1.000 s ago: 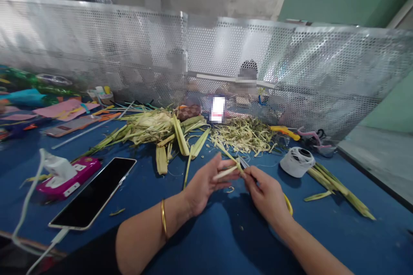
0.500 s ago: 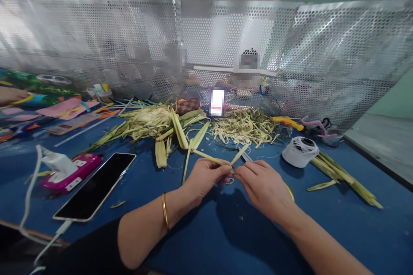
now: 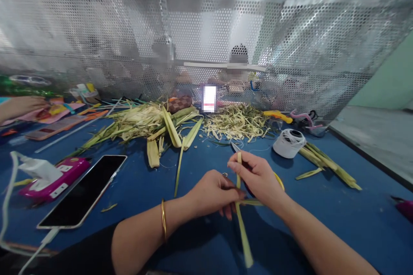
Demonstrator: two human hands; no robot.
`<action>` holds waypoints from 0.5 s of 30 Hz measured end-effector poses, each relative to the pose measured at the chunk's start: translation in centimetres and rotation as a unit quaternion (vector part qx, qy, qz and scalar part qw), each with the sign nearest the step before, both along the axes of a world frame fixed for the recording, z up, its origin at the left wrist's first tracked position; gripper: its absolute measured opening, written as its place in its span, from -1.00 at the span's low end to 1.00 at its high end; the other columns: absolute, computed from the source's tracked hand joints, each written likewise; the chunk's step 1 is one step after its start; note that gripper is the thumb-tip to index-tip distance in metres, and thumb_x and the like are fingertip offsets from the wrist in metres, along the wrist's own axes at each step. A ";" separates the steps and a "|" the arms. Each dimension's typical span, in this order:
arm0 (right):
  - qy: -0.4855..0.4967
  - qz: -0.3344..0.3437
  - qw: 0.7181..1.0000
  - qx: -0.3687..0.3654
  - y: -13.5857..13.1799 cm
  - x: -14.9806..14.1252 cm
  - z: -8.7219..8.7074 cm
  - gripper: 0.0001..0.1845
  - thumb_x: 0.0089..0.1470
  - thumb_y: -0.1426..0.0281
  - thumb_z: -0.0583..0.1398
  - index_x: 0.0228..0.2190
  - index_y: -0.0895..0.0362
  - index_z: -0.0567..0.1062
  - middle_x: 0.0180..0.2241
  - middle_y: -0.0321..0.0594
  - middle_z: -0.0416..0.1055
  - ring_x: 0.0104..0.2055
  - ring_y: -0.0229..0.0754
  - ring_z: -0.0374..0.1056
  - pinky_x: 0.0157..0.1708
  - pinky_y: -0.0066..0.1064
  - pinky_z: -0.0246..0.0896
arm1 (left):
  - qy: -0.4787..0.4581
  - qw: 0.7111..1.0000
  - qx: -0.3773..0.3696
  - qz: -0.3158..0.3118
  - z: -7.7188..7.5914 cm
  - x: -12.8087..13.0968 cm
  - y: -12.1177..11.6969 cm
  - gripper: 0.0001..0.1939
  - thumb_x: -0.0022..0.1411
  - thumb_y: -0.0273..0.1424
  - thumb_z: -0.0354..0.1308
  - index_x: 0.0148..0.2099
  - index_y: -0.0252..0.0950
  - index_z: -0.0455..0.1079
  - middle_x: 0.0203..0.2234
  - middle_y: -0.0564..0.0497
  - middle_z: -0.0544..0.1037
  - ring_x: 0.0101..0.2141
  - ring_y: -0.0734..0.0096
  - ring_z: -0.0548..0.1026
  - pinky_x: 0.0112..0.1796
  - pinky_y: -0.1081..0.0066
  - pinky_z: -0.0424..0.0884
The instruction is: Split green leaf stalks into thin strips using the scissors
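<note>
My left hand [image 3: 213, 193] and my right hand [image 3: 256, 176] meet over the blue table [image 3: 322, 223], both closed on a pale green palm leaf strip [image 3: 241, 227]. The strip runs from my right fingertips down between the hands and points toward me. My right hand also grips yellow-handled scissors [image 3: 279, 179], whose blade tip sticks out behind the fingers. A gold bangle [image 3: 163, 220] sits on my left wrist.
Piles of palm leaves [image 3: 145, 124] and shredded trimmings [image 3: 237, 122] lie ahead, with a white thread spool [image 3: 288, 142] and more leaf strips [image 3: 329, 167] at right. A charging phone [image 3: 82, 191] and pink power strip [image 3: 53, 178] lie at left. A perforated metal screen [image 3: 306, 51] backs the table. Another person's hand [image 3: 19, 106] shows far left.
The leaf strip has swung from pointing away across the table to pointing down toward me. My hands came closer to me, the right one now above the left.
</note>
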State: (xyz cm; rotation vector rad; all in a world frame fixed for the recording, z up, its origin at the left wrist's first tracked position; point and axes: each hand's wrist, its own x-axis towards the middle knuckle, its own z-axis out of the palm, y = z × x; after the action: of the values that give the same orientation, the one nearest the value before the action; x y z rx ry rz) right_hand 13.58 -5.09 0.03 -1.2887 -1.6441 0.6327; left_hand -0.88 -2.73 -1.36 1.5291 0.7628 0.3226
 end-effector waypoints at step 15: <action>-0.301 -0.097 0.903 0.290 -1.1 -0.3 -0.9 -0.81 0.20 0.44 0.08 -0.31 0.09 0.50 -0.37 -0.20 0.49 -0.35 -0.21 0.40 -0.32 -0.40 0.24 | -0.111 0.960 -0.054 0.252 0.4 -0.5 1.0 -0.70 0.01 -0.21 0.14 -0.54 -0.36 0.43 -0.63 -0.01 0.47 -0.61 0.43 0.45 -0.62 0.50 0.24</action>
State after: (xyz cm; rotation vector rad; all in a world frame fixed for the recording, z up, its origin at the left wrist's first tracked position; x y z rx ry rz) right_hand 13.30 -6.23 -0.88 -1.2232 -1.9462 -0.4159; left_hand -1.40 -1.70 -0.98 1.1540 0.9664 0.8044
